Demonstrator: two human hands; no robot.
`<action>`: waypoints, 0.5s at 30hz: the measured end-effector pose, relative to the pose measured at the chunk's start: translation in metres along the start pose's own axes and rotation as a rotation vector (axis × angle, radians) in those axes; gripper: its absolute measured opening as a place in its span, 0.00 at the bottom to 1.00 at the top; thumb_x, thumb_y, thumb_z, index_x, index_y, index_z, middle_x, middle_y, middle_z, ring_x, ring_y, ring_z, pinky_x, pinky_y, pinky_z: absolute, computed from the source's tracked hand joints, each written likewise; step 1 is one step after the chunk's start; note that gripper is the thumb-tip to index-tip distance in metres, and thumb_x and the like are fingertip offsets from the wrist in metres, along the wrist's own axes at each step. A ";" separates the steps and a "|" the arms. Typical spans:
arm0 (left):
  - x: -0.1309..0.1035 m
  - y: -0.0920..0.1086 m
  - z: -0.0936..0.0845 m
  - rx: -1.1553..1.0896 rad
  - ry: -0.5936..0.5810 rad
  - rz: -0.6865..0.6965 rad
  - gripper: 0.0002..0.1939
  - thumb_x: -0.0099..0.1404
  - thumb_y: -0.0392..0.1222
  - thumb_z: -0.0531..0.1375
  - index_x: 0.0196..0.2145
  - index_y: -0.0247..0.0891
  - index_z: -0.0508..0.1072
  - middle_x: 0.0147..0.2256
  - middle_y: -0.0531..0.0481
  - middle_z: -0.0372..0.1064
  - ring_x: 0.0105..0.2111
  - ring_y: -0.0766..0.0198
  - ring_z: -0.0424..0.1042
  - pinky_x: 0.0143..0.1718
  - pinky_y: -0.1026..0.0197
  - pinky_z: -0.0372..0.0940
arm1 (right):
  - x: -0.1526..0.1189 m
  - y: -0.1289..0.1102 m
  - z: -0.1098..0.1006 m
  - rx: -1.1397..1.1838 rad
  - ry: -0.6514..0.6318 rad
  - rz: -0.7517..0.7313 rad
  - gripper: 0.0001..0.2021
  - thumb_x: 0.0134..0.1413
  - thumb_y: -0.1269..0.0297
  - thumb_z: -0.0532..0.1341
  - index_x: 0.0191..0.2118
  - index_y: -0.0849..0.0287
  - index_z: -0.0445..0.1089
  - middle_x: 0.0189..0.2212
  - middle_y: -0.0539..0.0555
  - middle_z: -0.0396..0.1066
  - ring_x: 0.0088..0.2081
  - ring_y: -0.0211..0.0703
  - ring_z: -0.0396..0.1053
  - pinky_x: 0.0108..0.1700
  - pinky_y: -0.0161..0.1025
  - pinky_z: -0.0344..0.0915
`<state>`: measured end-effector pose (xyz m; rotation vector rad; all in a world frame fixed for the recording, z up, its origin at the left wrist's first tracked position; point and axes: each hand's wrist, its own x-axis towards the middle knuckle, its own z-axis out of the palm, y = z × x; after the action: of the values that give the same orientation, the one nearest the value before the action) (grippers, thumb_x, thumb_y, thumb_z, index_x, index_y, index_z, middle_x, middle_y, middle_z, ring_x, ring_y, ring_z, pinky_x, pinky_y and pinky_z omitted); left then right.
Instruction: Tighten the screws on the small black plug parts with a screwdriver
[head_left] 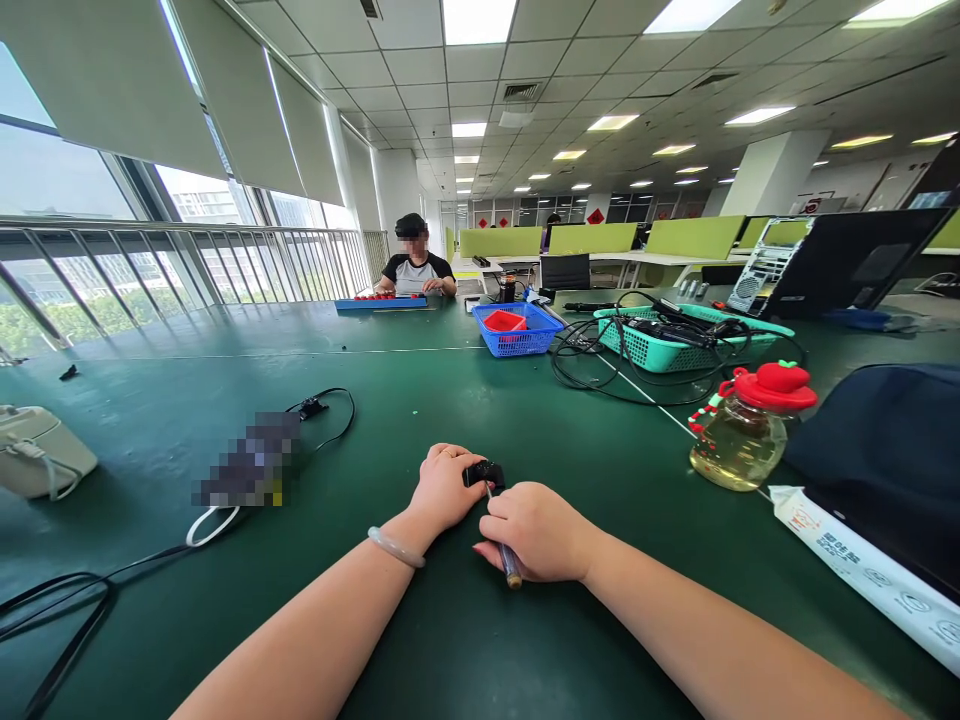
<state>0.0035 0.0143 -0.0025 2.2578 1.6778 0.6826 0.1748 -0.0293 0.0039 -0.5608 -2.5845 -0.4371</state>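
My left hand (pixel 442 488) rests on the green table (pixel 420 620), its fingers closed on a small black part (pixel 484 473) whose kind I cannot make out. A screwdriver (pixel 511 568) is gripped in my right hand (pixel 538 532), its handle end pointing back toward me. The thin metal shaft reaches up to the near side of the black part; whether its tip sits in a screw is hidden. Both hands are close together at the middle of the table. A pale bangle (pixel 395 548) is on my left wrist.
Leftward lie a blurred device (pixel 251 460) with a cable and a white case (pixel 41 450). Ahead are a blue basket (pixel 517 340) and a teal basket (pixel 667 352) of cables. Rightward stand a red-lidded bottle (pixel 750 430) and a white packet (pixel 862 565). A person (pixel 415 265) sits opposite.
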 end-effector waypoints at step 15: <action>0.000 -0.001 0.000 -0.011 0.001 0.013 0.16 0.56 0.45 0.64 0.43 0.45 0.79 0.45 0.48 0.75 0.54 0.52 0.62 0.58 0.49 0.57 | 0.000 0.000 -0.002 0.039 0.172 0.139 0.13 0.60 0.68 0.54 0.24 0.59 0.65 0.20 0.49 0.63 0.22 0.35 0.56 0.28 0.38 0.45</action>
<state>0.0027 0.0147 -0.0026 2.2626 1.6575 0.6945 0.1755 -0.0297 0.0062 -0.6541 -2.3683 -0.3701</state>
